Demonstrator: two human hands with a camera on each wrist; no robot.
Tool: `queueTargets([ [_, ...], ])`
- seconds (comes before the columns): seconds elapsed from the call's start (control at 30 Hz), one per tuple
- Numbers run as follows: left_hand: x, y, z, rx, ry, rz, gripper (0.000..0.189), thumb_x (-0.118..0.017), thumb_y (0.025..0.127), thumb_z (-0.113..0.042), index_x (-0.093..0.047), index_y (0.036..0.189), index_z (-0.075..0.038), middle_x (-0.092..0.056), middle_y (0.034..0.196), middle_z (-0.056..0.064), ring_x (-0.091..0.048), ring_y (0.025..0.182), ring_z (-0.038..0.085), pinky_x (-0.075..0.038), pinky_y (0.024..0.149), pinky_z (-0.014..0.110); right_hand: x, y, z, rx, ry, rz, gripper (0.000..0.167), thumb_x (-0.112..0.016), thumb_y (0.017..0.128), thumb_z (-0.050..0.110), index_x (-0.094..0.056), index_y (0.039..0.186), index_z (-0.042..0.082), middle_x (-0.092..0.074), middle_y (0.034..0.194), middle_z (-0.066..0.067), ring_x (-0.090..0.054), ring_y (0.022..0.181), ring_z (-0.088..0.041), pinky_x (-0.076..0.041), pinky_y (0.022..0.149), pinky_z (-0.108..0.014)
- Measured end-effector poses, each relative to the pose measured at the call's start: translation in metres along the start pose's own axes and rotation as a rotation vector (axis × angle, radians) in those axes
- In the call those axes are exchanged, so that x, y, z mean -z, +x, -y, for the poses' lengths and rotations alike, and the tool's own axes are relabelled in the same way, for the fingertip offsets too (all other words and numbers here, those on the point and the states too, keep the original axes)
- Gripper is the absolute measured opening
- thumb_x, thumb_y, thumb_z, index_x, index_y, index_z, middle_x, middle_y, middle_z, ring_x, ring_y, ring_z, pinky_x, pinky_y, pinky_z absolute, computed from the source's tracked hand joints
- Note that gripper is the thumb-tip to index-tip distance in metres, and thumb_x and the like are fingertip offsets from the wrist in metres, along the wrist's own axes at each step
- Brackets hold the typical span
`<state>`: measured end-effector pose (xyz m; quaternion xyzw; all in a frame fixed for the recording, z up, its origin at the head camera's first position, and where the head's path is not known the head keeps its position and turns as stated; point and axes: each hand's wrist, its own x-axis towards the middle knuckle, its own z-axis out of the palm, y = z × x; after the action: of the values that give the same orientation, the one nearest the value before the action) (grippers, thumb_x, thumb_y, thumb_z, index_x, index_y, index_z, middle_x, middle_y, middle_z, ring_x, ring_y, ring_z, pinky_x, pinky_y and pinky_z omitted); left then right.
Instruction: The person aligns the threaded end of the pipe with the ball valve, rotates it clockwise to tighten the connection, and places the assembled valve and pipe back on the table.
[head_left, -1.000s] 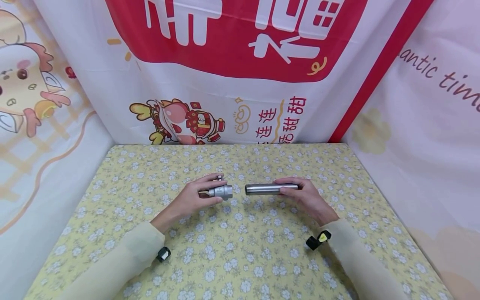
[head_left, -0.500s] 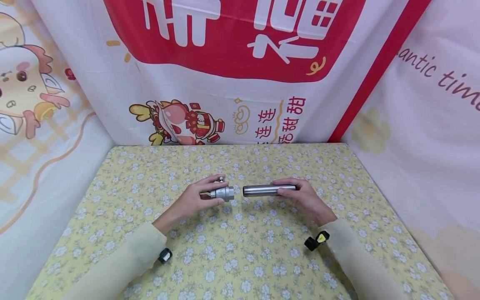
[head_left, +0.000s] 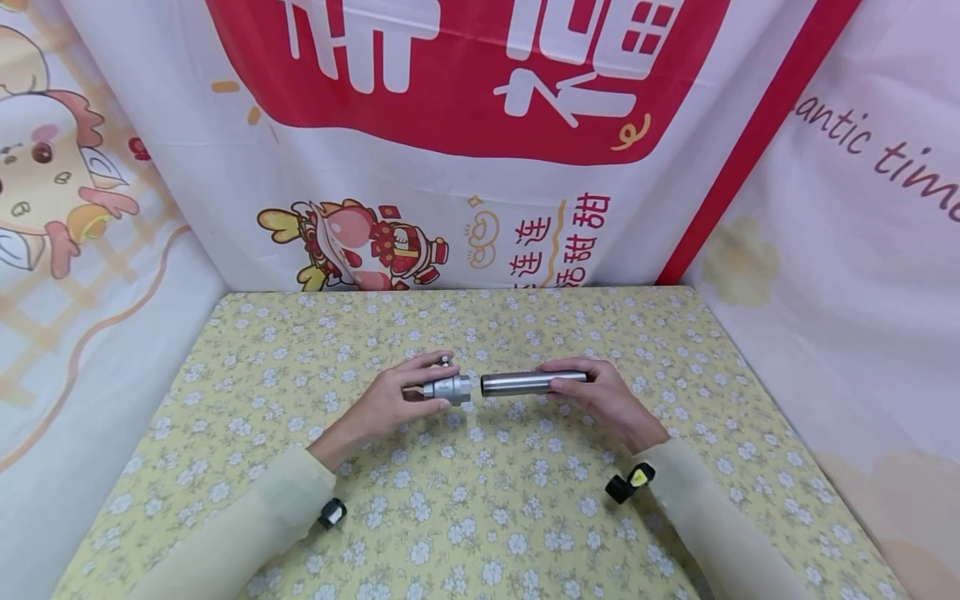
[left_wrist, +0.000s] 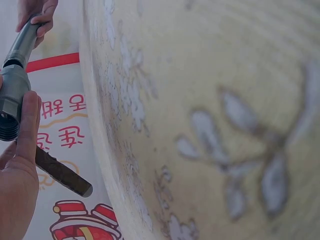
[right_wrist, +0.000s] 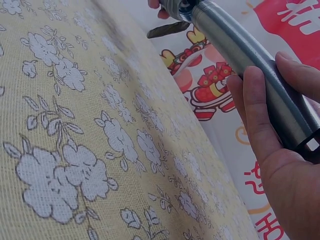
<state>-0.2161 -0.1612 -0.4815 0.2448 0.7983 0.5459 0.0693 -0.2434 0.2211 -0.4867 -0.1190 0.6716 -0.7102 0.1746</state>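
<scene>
Over the middle of the table, my left hand (head_left: 386, 402) grips a silver metal ball valve (head_left: 457, 390) by its body, thumb on the near side and fingers on the far side. A dark lever handle (left_wrist: 62, 172) sticks out from the valve in the left wrist view. My right hand (head_left: 606, 398) pinches a steel pipe (head_left: 517, 383) near its right end, between thumb and fingers. The pipe lies level, its threaded end (right_wrist: 202, 11) facing the valve's opening. In the head view a narrow gap separates the two. The valve's inside is hidden.
A yellow floral cloth (head_left: 480, 517) covers the table. White printed fabric (head_left: 480, 192) with red patterns hangs behind its back edge, and more hangs at both sides. A black wrist camera (head_left: 630, 483) sits on the right sleeve, another wrist camera (head_left: 332, 512) on the left.
The pipe in my right hand has moved left, and the valve in my left hand has shifted slightly right. The gap between them has narrowed. Both grips look the same.
</scene>
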Motion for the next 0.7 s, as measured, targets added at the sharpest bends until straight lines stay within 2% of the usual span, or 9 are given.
queueTargets([
  [0.13,-0.0012,0.0001,0.0001,-0.006,0.0,-0.003,0.053,-0.083,0.1,-0.018,-0.068,0.151,-0.018,-0.042,0.174,0.008,-0.062,0.138,0.039,-0.063,0.098,0.027,-0.0012,0.0001,0.0001,-0.012,-0.022,-0.008,0.039,-0.078,0.103,0.013,-0.073,0.139,-0.002,-0.074,0.136,-0.009,-0.078,0.112,-0.021,-0.06,0.107,-0.053],
  [0.37,-0.0029,0.0011,-0.0018,-0.011,0.005,-0.007,0.053,-0.083,0.099,-0.017,-0.068,0.15,-0.018,-0.043,0.174,0.007,-0.062,0.139,0.04,-0.064,0.097,0.028,-0.0029,0.001,-0.001,-0.008,-0.013,0.0,0.039,-0.078,0.103,0.012,-0.072,0.138,-0.002,-0.075,0.136,-0.009,-0.077,0.113,-0.021,-0.062,0.105,-0.049],
  [0.53,-0.0046,0.0016,-0.0026,-0.026,0.0,-0.004,0.053,-0.083,0.099,-0.014,-0.068,0.15,-0.014,-0.042,0.174,0.012,-0.062,0.138,0.04,-0.063,0.097,0.028,-0.0051,0.0018,-0.0017,0.006,-0.008,0.015,0.036,-0.076,0.104,0.009,-0.072,0.138,-0.003,-0.075,0.135,-0.009,-0.077,0.114,-0.021,-0.063,0.104,-0.047],
  [0.7,-0.0054,0.0017,-0.004,-0.035,0.001,-0.002,0.053,-0.083,0.099,-0.013,-0.068,0.15,-0.013,-0.042,0.173,0.017,-0.063,0.137,0.041,-0.064,0.096,0.028,-0.0069,0.0023,-0.0011,0.023,-0.002,0.036,0.035,-0.075,0.104,0.008,-0.073,0.137,-0.002,-0.075,0.134,-0.008,-0.076,0.114,-0.021,-0.061,0.107,-0.052],
])
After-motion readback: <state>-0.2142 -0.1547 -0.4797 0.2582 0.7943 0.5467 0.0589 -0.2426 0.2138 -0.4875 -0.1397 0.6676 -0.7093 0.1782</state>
